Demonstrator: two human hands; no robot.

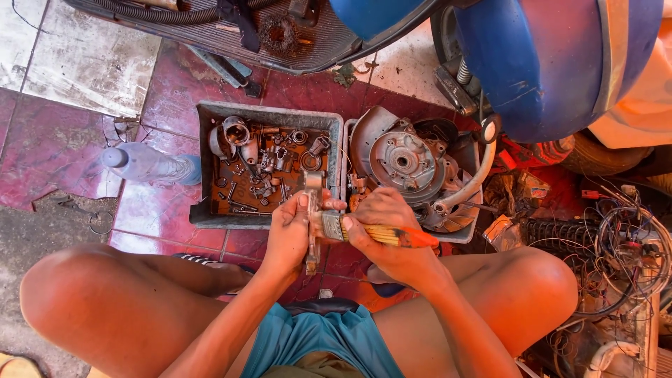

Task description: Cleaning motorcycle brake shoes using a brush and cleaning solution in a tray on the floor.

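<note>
My left hand [290,234] grips a long grey metal engine part [312,210], held upright over the near edge of a grey tray [203,217]. My right hand [392,238] holds a paintbrush with a yellow and orange handle [392,236], and its bristles press against the metal part. The tray holds several small oily metal parts, bolts and rings [262,168] in dark fluid. Both hands sit between my bare knees.
A second tray at the right carries a round engine casing [406,164]. A clear plastic bottle [147,164] lies left of the trays. A blue scooter body [553,63] looms at the top right. Tangled wires [630,245] lie at the right.
</note>
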